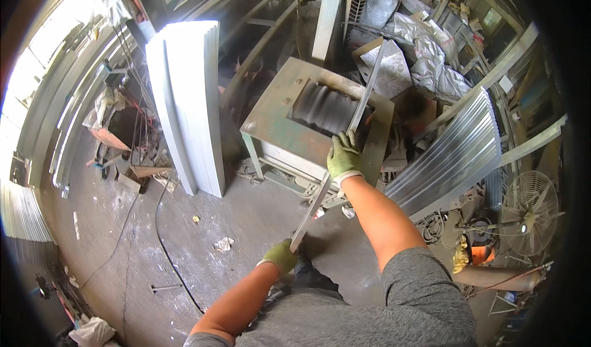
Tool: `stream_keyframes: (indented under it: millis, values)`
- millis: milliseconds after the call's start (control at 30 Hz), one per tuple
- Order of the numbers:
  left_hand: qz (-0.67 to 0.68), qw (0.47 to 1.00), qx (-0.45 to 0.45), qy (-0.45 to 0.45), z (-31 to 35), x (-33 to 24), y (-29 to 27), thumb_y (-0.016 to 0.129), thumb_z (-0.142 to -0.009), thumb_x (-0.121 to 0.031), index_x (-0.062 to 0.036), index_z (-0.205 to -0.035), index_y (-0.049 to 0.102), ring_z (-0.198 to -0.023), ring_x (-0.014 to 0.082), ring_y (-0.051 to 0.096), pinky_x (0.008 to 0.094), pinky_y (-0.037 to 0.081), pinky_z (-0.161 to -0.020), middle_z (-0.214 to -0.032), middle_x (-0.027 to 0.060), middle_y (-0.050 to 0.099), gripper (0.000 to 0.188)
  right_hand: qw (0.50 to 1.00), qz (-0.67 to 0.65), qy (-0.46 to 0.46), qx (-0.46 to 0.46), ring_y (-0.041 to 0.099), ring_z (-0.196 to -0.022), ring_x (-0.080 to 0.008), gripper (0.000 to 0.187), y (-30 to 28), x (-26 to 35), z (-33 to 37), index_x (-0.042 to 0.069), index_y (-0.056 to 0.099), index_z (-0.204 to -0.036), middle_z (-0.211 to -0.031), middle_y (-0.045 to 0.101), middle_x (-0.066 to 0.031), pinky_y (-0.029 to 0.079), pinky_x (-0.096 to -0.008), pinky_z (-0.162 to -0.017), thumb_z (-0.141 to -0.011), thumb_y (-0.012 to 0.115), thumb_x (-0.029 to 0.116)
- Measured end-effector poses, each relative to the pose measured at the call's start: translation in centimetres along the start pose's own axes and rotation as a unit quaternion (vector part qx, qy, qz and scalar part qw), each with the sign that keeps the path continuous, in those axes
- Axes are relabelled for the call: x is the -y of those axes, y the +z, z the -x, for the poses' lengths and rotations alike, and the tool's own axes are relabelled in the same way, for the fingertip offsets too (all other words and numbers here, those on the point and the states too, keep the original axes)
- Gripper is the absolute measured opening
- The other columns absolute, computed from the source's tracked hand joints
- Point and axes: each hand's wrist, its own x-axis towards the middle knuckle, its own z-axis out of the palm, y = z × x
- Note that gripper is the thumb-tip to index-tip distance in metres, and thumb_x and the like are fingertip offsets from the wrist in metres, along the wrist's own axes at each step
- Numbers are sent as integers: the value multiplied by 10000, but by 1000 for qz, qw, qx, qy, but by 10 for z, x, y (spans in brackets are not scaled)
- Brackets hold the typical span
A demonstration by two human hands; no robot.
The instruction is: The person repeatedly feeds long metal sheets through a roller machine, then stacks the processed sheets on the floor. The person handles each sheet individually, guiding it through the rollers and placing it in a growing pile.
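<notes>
Hands (345, 156) on metal bar (310, 211), right farther forward

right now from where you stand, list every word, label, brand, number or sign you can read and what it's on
None can be read.
Metal bar: no visible lettering.
Machine: no readable label.
Fan: its hub is too small to make out any marking.
</notes>
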Motion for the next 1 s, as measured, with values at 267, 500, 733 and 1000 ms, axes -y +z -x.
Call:
stream_keyframes:
  millis: [267, 500, 733, 1000]
  values:
    - [9, 1000, 20, -4, 80, 87, 21, 788, -908, -409, -81, -1256, 672, -1141, 457, 743, 503, 589, -968, -1175, 260, 777, 491, 998, -4, -21, 53, 337, -1573, -469, 458, -17, 75, 96, 10, 685, -1321, -1536, 559, -197, 257, -485, -1338, -898, 683, 186]
    - [46, 999, -12, 22, 148, 190, 61, 767, -971, -350, -100, -1264, 666, -1141, 466, 725, 516, 579, -955, -1178, 262, 766, 398, 994, -47, -6, 100, 277, -1587, -491, 488, -30, 151, 191, 22, 688, -1328, -1588, 502, -174, 261, -516, -1331, -858, 706, 154]
    - [9, 999, -53, 4, 221, 269, 97, 707, -981, -286, -93, -1242, 620, -1092, 504, 711, 563, 566, -910, -1133, 271, 756, 336, 985, -68, -95, 129, 335, -1520, -547, 489, -42, 193, 288, -11, 654, -1356, -1553, 517, -224, 353, -567, -1265, -968, 670, 287]
    - [1, 995, -42, -89, 294, 339, 130, 638, -952, -142, -80, -1377, 571, -1149, 511, 695, 586, 567, -959, -1215, 290, 727, 435, 933, -176, -267, 166, 475, -1426, -470, 383, -70, 209, 341, 52, 758, -1233, -1460, 677, -142, 421, -533, -1195, -1006, 702, 356]
